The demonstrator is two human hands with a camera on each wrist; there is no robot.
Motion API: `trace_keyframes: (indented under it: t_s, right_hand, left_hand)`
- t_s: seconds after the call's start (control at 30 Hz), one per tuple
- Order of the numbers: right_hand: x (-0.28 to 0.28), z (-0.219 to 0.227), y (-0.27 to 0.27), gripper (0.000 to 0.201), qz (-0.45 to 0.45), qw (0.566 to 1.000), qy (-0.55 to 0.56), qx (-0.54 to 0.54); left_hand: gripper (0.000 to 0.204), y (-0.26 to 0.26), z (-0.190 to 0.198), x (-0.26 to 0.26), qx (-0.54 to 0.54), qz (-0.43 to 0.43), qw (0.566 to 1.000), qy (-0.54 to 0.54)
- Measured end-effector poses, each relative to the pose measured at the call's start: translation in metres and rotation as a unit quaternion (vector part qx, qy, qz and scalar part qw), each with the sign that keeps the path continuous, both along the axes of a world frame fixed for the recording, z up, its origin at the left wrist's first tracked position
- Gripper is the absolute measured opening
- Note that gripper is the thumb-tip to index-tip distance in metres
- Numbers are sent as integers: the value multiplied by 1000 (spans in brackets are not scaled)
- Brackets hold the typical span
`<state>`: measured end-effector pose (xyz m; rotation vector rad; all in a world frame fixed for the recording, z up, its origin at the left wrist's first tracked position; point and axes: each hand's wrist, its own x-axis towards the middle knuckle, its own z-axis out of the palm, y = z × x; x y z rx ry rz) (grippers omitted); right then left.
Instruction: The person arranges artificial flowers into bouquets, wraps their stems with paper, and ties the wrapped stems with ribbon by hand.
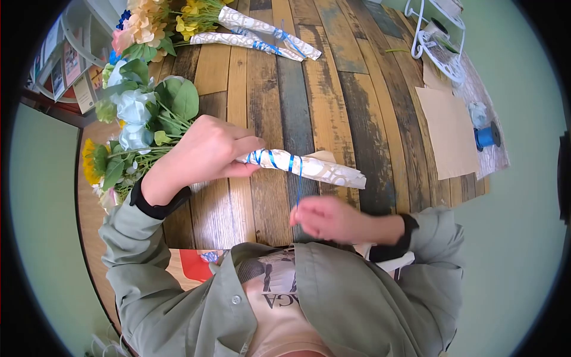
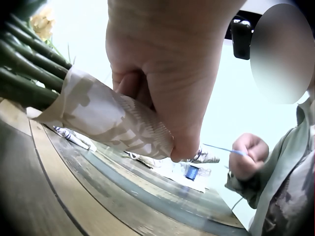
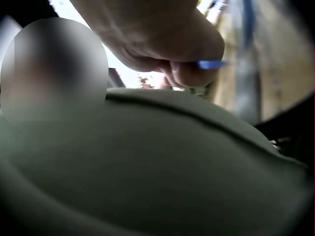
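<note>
My left hand [image 1: 205, 149] grips the stems of a flower bouquet [image 1: 134, 107] where patterned white-and-tan wrapping paper [image 1: 321, 169] covers them. Blue ribbon [image 1: 291, 163] winds around the wrapped handle in several turns. Below the handle, my right hand [image 1: 324, 219] pinches the ribbon's free length, which runs taut from the handle down to the fingers. In the left wrist view, green stems [image 2: 34, 69] come out of the wrapping's open end, and the ribbon reaches across to the right hand [image 2: 248, 155]. Blue ribbon [image 3: 211, 64] also shows at the fingers in the right wrist view.
Two wrapped bouquet handles [image 1: 256, 35] with blue ribbon lie at the table's far side. A blue ribbon spool [image 1: 488, 137] and brown paper [image 1: 446, 131] lie to the right. A white metal stand [image 1: 443, 53] occupies the far right corner, and a magazine rack [image 1: 68, 59] the left.
</note>
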<state>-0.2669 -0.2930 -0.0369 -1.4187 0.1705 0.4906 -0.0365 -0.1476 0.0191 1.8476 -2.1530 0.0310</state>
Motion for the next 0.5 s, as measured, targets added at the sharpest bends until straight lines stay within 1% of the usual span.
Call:
trace_keyframes:
  t_s: [0.07, 0.13, 0.2, 0.23, 0.27, 0.3, 0.33, 0.37, 0.4, 0.43, 0.47, 0.5]
  right_hand:
    - [22, -18, -33, 15, -28, 995, 55, 82]
    - [55, -12, -55, 15, -137, 982, 117, 52]
    - [71, 22, -97, 17, 16, 991, 121, 63]
    - [71, 36, -96, 17, 17, 990, 123, 65]
    - [70, 50, -92, 15, 38, 997, 47, -39]
    - [68, 62, -86, 13, 58, 988, -31, -140]
    - [57, 77, -71, 13, 54, 961, -110, -246]
    - [41, 87, -54, 12, 47, 917, -188, -348]
    - [29, 88, -44, 11, 88, 859, -268, -428]
    - [14, 83, -29, 8, 97, 821, -281, -487]
    - [9, 73, -20, 8, 97, 823, -280, -485]
    - [6, 54, -12, 8, 46, 852, -290, -434]
  left_hand:
    - [20, 2, 2, -1, 6, -10, 1000, 9]
    - [20, 2, 4, -2, 21, -42, 998, 36]
    - [20, 2, 5, -5, 30, -37, 998, 40]
    - [20, 1, 6, -4, 37, -29, 998, 43]
    - [20, 1, 5, -3, 36, -26, 998, 42]
    - [20, 2, 4, -1, 45, -8, 999, 21]
    - [20, 2, 2, 1, 53, 10, 999, 0]
    - [20, 2, 1, 3, 53, 13, 999, -2]
    - [20, 1, 0, 4, 42, 20, 999, -7]
    - [20, 1, -1, 5, 32, 26, 999, -11]
    - [20, 1, 0, 5, 34, 25, 999, -10]
    - [20, 2, 3, 4, 25, 23, 999, 6]
